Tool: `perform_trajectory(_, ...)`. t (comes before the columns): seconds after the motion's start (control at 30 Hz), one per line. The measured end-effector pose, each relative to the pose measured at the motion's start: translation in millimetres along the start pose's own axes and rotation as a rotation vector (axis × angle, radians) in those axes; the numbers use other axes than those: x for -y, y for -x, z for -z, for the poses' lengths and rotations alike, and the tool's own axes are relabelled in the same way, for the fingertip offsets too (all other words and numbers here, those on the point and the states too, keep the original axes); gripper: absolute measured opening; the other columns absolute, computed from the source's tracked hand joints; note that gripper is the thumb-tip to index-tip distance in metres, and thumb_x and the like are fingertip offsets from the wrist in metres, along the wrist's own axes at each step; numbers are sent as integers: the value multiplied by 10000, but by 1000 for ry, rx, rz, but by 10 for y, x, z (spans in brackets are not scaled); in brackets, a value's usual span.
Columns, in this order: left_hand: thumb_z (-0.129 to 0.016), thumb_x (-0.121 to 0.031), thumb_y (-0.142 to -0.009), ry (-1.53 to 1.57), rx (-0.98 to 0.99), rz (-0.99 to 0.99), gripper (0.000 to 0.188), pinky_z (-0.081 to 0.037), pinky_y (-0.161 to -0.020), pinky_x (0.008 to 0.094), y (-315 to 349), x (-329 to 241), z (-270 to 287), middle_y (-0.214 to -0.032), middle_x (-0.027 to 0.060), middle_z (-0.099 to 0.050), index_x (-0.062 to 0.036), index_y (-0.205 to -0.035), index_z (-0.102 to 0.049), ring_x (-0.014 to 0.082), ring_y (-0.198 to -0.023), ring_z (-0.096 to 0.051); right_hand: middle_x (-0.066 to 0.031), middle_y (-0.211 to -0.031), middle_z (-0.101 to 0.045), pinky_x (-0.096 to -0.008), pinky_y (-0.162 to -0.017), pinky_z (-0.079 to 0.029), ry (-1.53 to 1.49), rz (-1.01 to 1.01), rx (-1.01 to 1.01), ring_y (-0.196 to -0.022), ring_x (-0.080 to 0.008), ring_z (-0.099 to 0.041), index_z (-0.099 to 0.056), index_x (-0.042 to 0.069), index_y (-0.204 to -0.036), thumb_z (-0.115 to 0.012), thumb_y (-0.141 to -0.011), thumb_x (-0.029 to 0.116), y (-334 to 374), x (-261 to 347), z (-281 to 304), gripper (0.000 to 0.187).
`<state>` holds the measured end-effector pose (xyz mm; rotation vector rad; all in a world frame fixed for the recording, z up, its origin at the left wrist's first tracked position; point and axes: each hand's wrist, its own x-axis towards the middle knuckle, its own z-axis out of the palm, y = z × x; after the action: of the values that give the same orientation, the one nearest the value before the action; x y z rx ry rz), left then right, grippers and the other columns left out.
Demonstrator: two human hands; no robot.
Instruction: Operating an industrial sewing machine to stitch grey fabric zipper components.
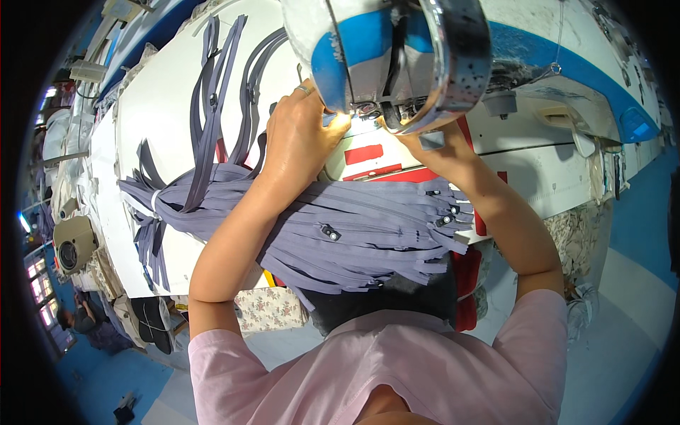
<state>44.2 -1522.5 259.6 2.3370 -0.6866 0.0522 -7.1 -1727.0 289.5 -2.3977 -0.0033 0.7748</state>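
Observation:
My left hand (301, 134), wearing a ring, is closed with its fingertips bent down beside the needle area of a white and blue sewing machine (336, 57). What those fingers pinch is hidden, but dark zipper tape shows beside the wrist. On the other side of the needle is my right hand (443, 152), its fingertips mostly behind the machine head. A tied bundle of grey-blue zippers (354, 234) lies across the table's near edge, below both hands. Some loose zippers (205, 127) stretch to the far left from it. Black sliders show on several.
The white tabletop (156, 106) carries red strips (363, 154) near the needle. A shiny round machine part (460, 64) stands over my right hand. Floral cloth (269, 309) hangs below the table. At far left, another person (88, 319) appears near a window.

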Motion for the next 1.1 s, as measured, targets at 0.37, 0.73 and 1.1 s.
perform_trajectory(0.37, -762, -102, -764, -40, 13, -7, 221, -492, -738, 448, -11, -10, 19, -909, 132, -667, -36, -957, -676, 361, -799, -625, -150, -1334, -502, -379, -1091, -412, 37, 122, -157, -1257, -249, -495, -421, 23, -1363, -605, -919, 48, -94, -81, -95, 481)
perform_trajectory(0.73, -776, -108, -762, -68, 19, -22, 242, -497, -740, 457, -31, -7, 37, -901, 152, -675, -27, -968, -680, 372, -818, -633, -215, -998, -627, -480, -847, -452, 75, 634, -773, -975, -402, -576, -596, -16, -1026, -559, -751, -33, -199, -238, -259, 278)
perform_trajectory(1.1, -744, -128, -778, -51, 66, 0, 199, -469, -728, 451, -4, -9, 56, -883, 151, -671, -22, -927, -665, 362, -761, -606, -202, -812, -652, -506, -742, -454, -75, 691, -809, -838, -424, -603, -628, 22, -878, -573, -746, 0, -147, -277, -300, 145)
